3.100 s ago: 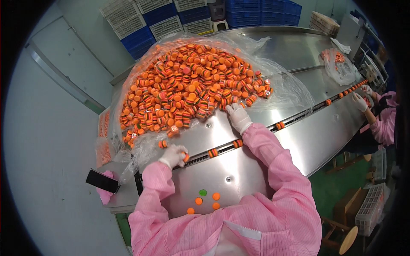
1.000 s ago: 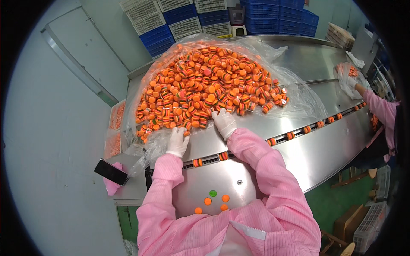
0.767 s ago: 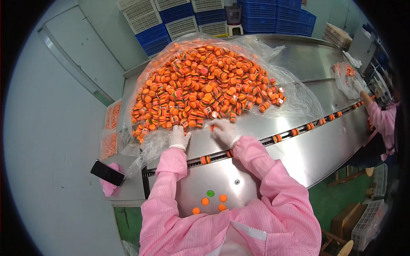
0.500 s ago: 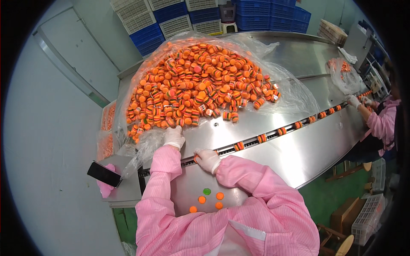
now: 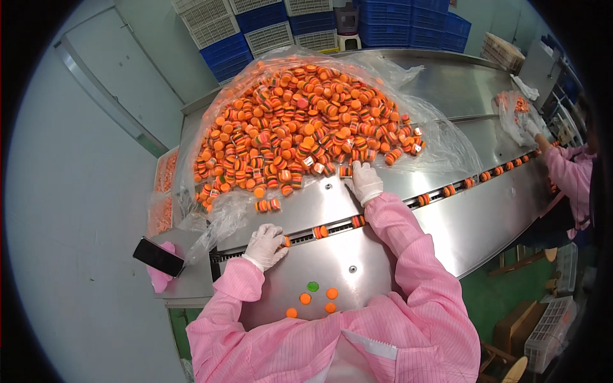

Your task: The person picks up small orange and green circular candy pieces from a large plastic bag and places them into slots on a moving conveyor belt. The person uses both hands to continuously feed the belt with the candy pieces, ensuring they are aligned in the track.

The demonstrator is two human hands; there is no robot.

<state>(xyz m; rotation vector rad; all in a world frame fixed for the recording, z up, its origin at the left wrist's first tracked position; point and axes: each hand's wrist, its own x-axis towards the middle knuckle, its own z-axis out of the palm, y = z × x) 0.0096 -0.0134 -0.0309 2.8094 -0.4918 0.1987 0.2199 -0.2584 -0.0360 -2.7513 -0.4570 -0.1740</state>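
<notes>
My L hand (image 5: 267, 247) is pinching a candy stack (image 5: 287, 242) at the conveyor track (image 5: 302, 239), prob. keeping it lined up; R hand (image 5: 366, 182) is sitting by another stack (image 5: 345, 172) near the pile (image 5: 308, 129), grip unclear.

Gloved hands (image 5: 267, 247), striped orange pieces (image 5: 300, 127), conveyor (image 5: 303, 239)

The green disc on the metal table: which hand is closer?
Left. The left hand is at the conveyor slot, beyond and left of the green disc; the right hand is farther away, by the orange pile.
</notes>
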